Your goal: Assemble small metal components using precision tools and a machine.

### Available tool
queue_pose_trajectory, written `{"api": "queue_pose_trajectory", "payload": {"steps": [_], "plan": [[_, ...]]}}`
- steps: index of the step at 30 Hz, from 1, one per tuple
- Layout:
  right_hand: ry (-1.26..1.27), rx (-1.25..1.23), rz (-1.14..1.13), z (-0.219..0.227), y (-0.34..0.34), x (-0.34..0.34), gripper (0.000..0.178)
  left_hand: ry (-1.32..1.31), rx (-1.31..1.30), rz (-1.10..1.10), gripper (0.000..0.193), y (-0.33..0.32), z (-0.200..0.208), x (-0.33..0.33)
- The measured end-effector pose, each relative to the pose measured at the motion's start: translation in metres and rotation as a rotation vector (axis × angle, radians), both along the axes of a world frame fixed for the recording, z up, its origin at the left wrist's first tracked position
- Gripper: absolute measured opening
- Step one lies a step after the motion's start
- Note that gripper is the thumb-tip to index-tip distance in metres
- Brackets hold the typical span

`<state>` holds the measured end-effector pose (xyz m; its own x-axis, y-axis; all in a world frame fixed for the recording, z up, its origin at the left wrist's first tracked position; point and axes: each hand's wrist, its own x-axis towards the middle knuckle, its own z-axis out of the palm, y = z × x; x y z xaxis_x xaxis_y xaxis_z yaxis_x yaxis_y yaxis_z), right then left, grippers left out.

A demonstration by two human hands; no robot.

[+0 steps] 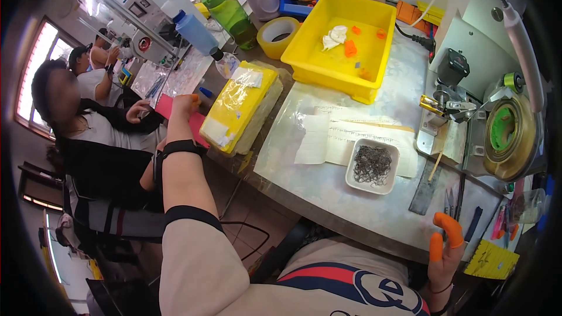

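My left arm reaches out to the left, and my left hand [185, 109] is over a flat red sheet-like thing [165, 107] beside a co-worker. Its fingers, with orange finger cots, look curled in; what they grip, if anything, is hidden. The co-worker's hand [138, 111] is at the far end of the red thing. My right hand [445, 257] hovers by the table's front right edge, fingers bent but apart, orange cots on them and nothing between. Nearest to it are tweezers [449, 203] and a dark blue-handled tool [474, 223].
A white dish [353, 180] of thin dark wire pieces stands on written papers [313, 140]. Behind are a yellow bin [380, 52] with orange scraps, a yellow-topped taped block [243, 105], a tape roll [266, 50] and bottles [231, 17]. A small machine with a reel [509, 134] occupies the right.
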<state>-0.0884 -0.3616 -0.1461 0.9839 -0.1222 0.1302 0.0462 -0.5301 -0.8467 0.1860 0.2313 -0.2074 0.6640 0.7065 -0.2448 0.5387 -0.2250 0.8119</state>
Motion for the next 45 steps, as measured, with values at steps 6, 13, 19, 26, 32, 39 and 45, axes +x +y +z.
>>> {"api": "queue_pose_trajectory", "payload": {"steps": [6, 13, 19, 26, 32, 39, 45], "plan": [[0.022, 0.022, -0.049, -0.009, -0.002, -0.004, 0.025, -0.091, -0.035, 0.058, 0.025, -0.001, 0.027, -0.003], [-0.018, 0.013, -0.031, -0.003, 0.004, 0.000, 0.023, -0.929, 0.190, 0.084, 0.026, -0.185, 0.151, -0.130], [-0.228, -0.025, 0.210, 0.014, 0.005, -0.002, 0.026, -0.902, -0.072, -1.214, 0.024, -0.345, 0.121, -0.196], [-0.515, -0.075, 0.154, 0.016, -0.007, -0.025, 0.032, -0.812, -0.470, -1.594, 0.018, -0.443, 0.095, -0.213], [-0.539, -0.117, 0.023, 0.027, -0.015, -0.026, 0.023, -0.913, -0.310, -1.687, 0.018, -0.459, 0.104, -0.206], [-0.638, -0.135, 0.078, 0.051, -0.018, -0.012, 0.029, -1.003, -0.130, -1.759, 0.023, -0.453, 0.121, -0.196], [-0.692, -0.106, 0.087, 0.065, -0.012, 0.002, 0.031, -1.102, 0.039, -1.758, 0.030, -0.445, 0.140, -0.184]]}}
